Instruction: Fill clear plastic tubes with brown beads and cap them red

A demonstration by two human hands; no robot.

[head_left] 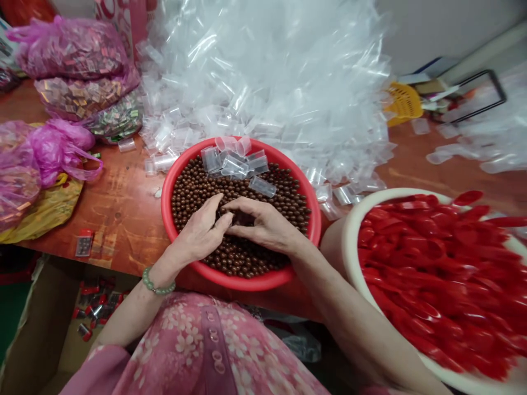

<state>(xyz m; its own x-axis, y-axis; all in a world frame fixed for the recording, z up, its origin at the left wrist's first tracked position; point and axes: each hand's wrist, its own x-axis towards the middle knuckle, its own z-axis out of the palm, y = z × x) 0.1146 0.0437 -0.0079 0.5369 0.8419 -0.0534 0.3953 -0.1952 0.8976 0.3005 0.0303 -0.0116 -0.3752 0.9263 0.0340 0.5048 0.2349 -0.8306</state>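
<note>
Nowhere legible print (brown beads (193,192), hands (201,233))

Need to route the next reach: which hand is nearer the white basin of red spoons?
Right. The right hand rests on the brown beads in the red bowl, on the side toward the white basin. The left hand lies farther away, beside it.

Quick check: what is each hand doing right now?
Left hand: resting on brown balls in red bowl; grip unclear.
Right hand: fingers curled on the balls; grip unclear.

Left hand (201,233) and right hand (263,222) rest on brown beads (247,260) in red basin (247,282).
</note>
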